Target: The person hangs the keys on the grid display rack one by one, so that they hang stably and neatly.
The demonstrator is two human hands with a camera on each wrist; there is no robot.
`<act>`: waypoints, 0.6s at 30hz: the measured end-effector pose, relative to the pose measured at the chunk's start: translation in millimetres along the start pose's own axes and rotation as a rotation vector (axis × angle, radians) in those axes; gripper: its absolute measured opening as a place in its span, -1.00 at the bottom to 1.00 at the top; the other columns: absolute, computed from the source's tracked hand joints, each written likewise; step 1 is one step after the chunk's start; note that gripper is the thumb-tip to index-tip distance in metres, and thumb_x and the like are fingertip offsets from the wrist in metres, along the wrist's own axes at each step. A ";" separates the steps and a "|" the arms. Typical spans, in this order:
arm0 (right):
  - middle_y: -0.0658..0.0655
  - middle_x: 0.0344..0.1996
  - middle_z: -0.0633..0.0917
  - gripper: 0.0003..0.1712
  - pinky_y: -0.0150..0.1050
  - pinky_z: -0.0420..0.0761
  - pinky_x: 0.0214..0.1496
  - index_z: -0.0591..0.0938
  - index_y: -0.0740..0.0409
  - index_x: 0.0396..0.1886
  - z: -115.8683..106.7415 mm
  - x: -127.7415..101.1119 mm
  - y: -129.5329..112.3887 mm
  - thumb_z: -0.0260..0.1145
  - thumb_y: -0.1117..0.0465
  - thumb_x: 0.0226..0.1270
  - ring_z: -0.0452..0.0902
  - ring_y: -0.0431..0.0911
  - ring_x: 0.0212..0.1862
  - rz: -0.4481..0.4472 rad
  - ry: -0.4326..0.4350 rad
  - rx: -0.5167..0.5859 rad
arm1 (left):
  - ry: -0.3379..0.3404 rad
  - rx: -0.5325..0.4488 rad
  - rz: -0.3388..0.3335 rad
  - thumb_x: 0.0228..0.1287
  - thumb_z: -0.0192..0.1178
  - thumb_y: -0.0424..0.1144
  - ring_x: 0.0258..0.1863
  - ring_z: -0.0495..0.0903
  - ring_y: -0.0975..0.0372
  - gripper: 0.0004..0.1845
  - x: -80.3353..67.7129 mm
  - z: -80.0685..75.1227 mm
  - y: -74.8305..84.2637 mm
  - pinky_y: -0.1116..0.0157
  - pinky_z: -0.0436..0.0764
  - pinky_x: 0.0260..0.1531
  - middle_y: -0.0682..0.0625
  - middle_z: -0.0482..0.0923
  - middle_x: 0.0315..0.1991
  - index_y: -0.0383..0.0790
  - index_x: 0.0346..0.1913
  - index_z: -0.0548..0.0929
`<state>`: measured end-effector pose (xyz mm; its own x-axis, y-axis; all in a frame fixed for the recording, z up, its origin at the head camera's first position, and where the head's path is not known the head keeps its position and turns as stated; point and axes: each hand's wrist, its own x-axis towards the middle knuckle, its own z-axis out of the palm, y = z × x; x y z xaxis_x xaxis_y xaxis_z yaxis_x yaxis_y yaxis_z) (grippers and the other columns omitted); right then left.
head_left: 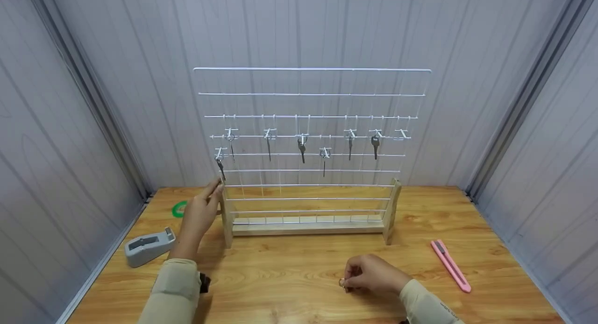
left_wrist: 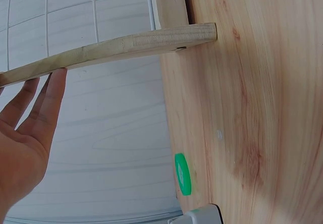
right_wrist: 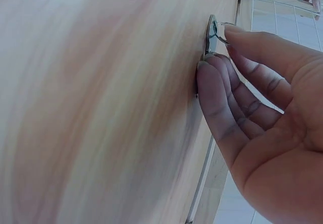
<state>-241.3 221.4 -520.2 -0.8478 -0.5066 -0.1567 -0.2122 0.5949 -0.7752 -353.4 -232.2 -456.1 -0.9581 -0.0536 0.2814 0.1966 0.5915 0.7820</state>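
Note:
A white wire rack (head_left: 299,185) stands on a wooden base (head_left: 308,229), with several keys (head_left: 375,147) hanging from its hooks. My left hand (head_left: 198,212) touches the rack's left wooden upright (left_wrist: 131,44) near its top, the fingers long and fairly straight against the wood in the left wrist view. In front of the rack, low over the table, my right hand (head_left: 373,272) pinches a key ring between thumb and fingers. The key (right_wrist: 211,32) on that ring is at the tabletop, its lower part partly hidden by the fingertips.
A grey tape dispenser (head_left: 135,257) sits at the left of the table, with a green tape roll (head_left: 175,213) behind it. To the right of my right hand lies a pink utility knife (head_left: 453,268). Panel walls (head_left: 93,151) enclose the back and both sides.

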 end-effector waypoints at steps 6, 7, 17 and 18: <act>0.10 -0.32 0.85 -0.83 -0.45 0.64 -0.41 0.73 0.10 -0.29 -1.4 0.7 -2.2 0.46 0.12 0.51 0.67 -0.19 -0.33 -0.002 0.027 0.023 | 0.023 0.036 0.012 0.73 -0.03 0.15 0.30 0.67 -0.24 -0.41 0.2 0.1 -0.3 -0.12 0.85 0.10 -0.29 0.53 0.46 -0.01 0.61 0.43; 0.11 -0.32 0.84 -0.83 -0.43 0.65 -0.41 0.73 0.10 -0.28 -1.8 0.7 -2.7 0.46 0.12 0.51 0.67 -0.17 -0.33 -0.007 0.033 0.034 | 0.017 0.035 0.009 0.73 -0.04 0.16 0.32 0.66 -0.25 -0.40 0.2 0.0 -0.5 -0.12 0.84 0.11 -0.30 0.51 0.47 -0.02 0.62 0.42; 0.23 -0.16 0.82 -0.81 -0.38 0.80 -0.18 0.73 0.17 -0.16 -10.1 -0.2 -10.6 0.43 0.11 0.54 0.70 -0.15 -0.17 -0.051 0.112 0.125 | -0.004 0.030 -0.017 0.71 -0.07 0.20 0.38 0.60 -0.26 -0.38 1.9 -0.4 -0.3 -0.11 0.83 0.14 -0.28 0.47 0.52 0.03 0.63 0.40; 0.26 -0.14 0.82 -0.79 -0.35 0.82 -0.17 0.73 0.18 -0.15 -11.2 -0.5 -11.4 0.43 0.11 0.54 0.71 -0.12 -0.16 -0.045 0.114 0.149 | -0.008 0.033 -0.017 0.71 -0.08 0.21 0.39 0.59 -0.27 -0.37 1.7 -0.4 0.1 -0.12 0.82 0.15 -0.28 0.46 0.52 0.03 0.64 0.39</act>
<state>-243.9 221.9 -504.4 -0.8904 -0.4518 -0.0558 -0.1843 0.4699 -0.8632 -354.9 -232.6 -455.3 -0.9629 -0.0579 0.2636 0.1731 0.6168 0.7678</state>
